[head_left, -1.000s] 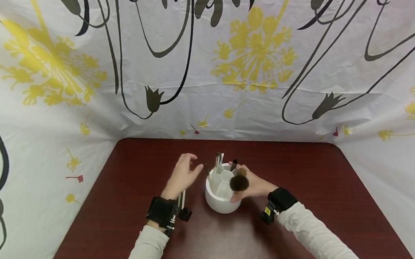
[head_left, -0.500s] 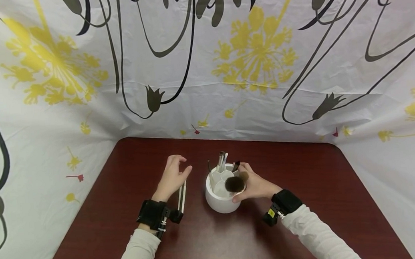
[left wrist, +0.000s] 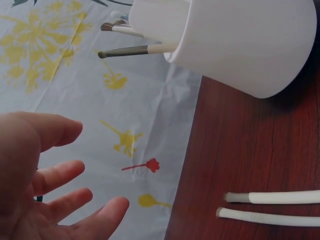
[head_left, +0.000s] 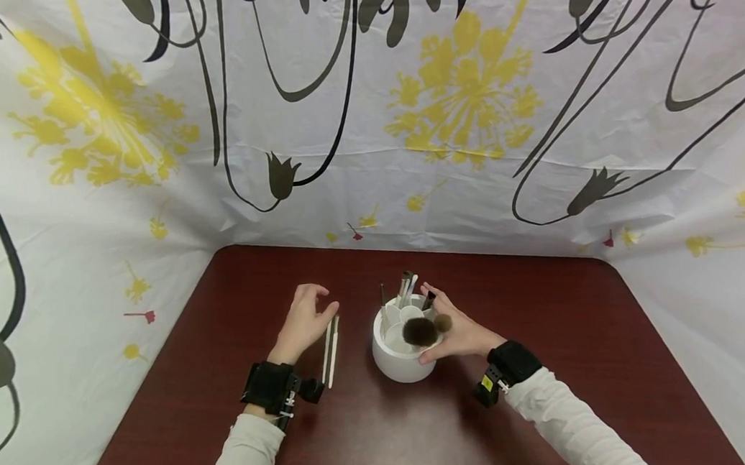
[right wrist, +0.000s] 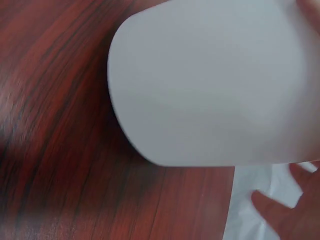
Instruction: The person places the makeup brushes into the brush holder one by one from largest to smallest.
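A white round brush holder [head_left: 395, 366] with inner compartments stands on the table. My right hand [head_left: 465, 335] grips its right side, thumb at the front and fingers toward the back. A large fluffy makeup brush [head_left: 420, 332] and a smaller round-headed brush [head_left: 443, 323] rise from the holder by that hand. Several thin brushes [left wrist: 125, 51] lean out at its back and left. To the left, my empty left hand [head_left: 302, 325] hovers with fingers loosely bent. Beside it two slim white-handled brushes [left wrist: 285, 197] lie side by side on the table.
The dark red wooden table [head_left: 386, 433] has rounded far corners. A white cloth [head_left: 340, 134] printed with yellow flowers and dark stems hangs behind it and along both sides. A black camera is strapped to each wrist.
My left hand has drawn left, away from the holder, and the two brushes on the table show more fully. The right hand stays at the holder.
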Available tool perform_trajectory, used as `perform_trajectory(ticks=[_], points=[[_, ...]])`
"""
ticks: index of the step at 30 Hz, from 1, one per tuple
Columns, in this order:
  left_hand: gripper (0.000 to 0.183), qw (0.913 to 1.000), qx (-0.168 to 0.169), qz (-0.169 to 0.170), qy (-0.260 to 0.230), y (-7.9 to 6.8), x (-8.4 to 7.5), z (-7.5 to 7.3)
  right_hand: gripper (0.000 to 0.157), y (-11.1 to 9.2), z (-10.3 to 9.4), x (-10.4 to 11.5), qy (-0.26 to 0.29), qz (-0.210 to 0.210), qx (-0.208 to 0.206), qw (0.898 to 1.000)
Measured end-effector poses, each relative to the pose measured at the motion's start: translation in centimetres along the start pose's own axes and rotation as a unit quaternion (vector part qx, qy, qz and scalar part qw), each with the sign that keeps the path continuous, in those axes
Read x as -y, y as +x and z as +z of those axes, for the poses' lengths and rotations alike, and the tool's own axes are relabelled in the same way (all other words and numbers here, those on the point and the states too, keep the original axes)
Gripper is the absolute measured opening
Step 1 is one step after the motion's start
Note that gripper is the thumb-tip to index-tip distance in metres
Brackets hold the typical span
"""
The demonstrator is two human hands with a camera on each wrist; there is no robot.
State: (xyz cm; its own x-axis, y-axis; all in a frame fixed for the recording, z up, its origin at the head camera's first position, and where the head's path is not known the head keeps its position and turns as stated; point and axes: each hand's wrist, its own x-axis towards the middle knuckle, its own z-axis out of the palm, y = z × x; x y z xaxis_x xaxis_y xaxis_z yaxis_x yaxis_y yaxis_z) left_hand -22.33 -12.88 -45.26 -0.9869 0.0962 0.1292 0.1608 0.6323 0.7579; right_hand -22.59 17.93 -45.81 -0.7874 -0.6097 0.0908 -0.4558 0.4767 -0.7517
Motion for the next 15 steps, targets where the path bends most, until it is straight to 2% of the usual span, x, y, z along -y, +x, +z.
perform_trajectory(ticks=[4, 9, 15], points=[[0.032, 0.9999, 0.004, -0.002, 0.011, 0.0, 0.2, 0.0, 0.121, 0.2, -0.1, -0.4, 0.005, -0.009, -0.01, 1.0], [0.035, 0.9995, 0.016, -0.008, 0.026, 0.1, 0.5, 0.0, 0.114, 0.4, -0.1, -0.4, 0.031, -0.004, -0.007, 0.999], [0.035, 0.9963, 0.044, -0.037, 0.064, 0.7, 2.2, 0.8, 0.112, 0.3, -0.2, -0.2, -0.018, -0.019, -0.011, 1.0]])
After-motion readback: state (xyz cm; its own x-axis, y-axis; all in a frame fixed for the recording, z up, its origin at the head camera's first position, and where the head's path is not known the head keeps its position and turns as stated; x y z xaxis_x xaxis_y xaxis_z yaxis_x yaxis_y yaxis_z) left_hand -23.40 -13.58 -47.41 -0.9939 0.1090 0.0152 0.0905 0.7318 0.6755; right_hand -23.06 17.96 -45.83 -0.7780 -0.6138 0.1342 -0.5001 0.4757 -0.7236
